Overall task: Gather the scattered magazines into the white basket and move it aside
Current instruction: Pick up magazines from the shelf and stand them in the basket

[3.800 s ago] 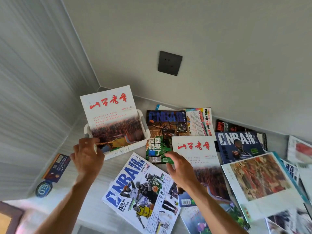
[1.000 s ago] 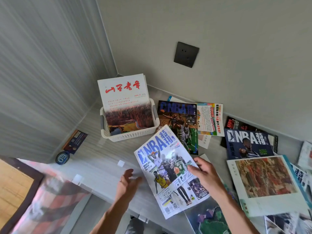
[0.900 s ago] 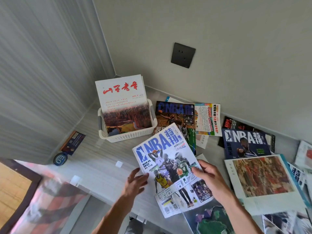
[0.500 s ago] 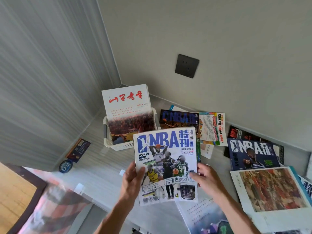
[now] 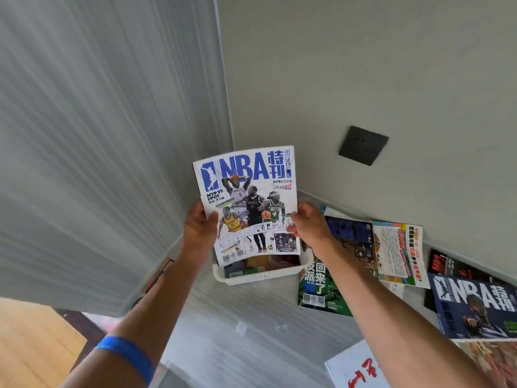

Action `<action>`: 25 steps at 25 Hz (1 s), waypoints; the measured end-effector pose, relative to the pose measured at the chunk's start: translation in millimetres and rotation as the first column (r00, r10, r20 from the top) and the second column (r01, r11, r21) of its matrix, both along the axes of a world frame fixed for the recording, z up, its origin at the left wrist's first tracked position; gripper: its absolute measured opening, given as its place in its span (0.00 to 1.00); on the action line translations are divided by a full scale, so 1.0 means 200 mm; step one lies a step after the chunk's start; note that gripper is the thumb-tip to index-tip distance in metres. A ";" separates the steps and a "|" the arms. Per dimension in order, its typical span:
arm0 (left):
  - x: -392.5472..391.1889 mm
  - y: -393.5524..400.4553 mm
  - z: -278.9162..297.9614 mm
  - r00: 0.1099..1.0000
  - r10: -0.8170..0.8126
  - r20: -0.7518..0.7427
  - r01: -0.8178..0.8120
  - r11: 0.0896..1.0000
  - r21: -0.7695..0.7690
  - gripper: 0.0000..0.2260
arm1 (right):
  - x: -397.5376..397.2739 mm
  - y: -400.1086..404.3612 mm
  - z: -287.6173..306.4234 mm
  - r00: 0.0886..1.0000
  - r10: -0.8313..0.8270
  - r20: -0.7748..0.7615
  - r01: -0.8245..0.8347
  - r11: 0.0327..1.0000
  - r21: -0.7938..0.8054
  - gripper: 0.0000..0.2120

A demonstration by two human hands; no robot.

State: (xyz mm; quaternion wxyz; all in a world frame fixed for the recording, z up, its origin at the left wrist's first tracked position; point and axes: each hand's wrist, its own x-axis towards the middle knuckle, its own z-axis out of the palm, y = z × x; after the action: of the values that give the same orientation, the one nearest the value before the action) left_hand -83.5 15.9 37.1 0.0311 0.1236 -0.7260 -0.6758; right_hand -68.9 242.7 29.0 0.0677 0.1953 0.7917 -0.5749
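I hold a white NBA magazine (image 5: 249, 203) upright over the white basket (image 5: 260, 275), its lower edge at the basket's mouth. My left hand (image 5: 199, 228) grips its left side and my right hand (image 5: 309, 228) grips its right side. The magazine hides most of the basket and whatever stands in it; only the front rim and a dark cover inside show. More magazines lie flat to the right: a dark NBA issue with a green lower half (image 5: 327, 287), a colourful one (image 5: 400, 253), and a dark blue NBA issue (image 5: 475, 306).
The basket stands in the table's far left corner against ribbed wall panels (image 5: 98, 163). A dark wall socket (image 5: 363, 145) is on the back wall. A white magazine with red characters (image 5: 355, 368) lies near the front edge. Wooden floor (image 5: 30, 345) shows at lower left.
Both hands raised the white NBA magazine off the table, turned it upright and carried it left to the basket. It now covers the red-titled magazine standing there.
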 end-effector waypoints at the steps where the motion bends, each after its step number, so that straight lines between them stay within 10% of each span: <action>1: -0.03 -0.03 -0.04 0.999 -0.005 0.037 0.006 0.999 -0.036 0.15 | -0.04 -0.02 -0.04 0.999 0.012 0.030 -0.013 1.000 0.017 0.08; 8: -0.08 -0.25 -0.33 0.959 -0.097 0.265 0.229 0.819 -0.526 0.12 | 0.00 -0.06 -0.25 0.998 0.059 0.017 -0.061 0.961 0.271 0.20; 12: 0.05 -0.29 -0.46 0.939 -0.172 0.298 0.321 0.753 -0.574 0.14 | 0.25 -0.17 -0.36 0.871 0.489 -0.043 -0.312 0.618 0.722 0.07; 16: 0.17 -0.32 -0.49 0.944 -0.173 0.282 0.311 0.752 -0.581 0.18 | 0.45 -0.18 -0.43 0.833 0.552 -0.027 -0.328 0.534 0.779 0.08; 22: 0.39 -0.27 -0.34 0.974 -0.101 0.202 0.222 0.588 -0.778 0.24 | 0.65 -0.13 -0.40 0.799 0.572 -0.188 -0.271 0.620 0.737 0.15; 25: 0.66 -0.04 -0.27 0.991 -0.093 -0.099 -0.004 0.710 -0.704 0.13 | 0.88 0.02 -0.41 0.930 0.284 -0.233 -0.100 0.805 0.584 0.16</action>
State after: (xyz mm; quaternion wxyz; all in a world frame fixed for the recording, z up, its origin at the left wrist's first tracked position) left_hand 47.9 7.8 -16.1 0.1057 0.0415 -0.9274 -0.3564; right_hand 106.3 247.4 -53.5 -0.0589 0.0319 0.9419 -0.3291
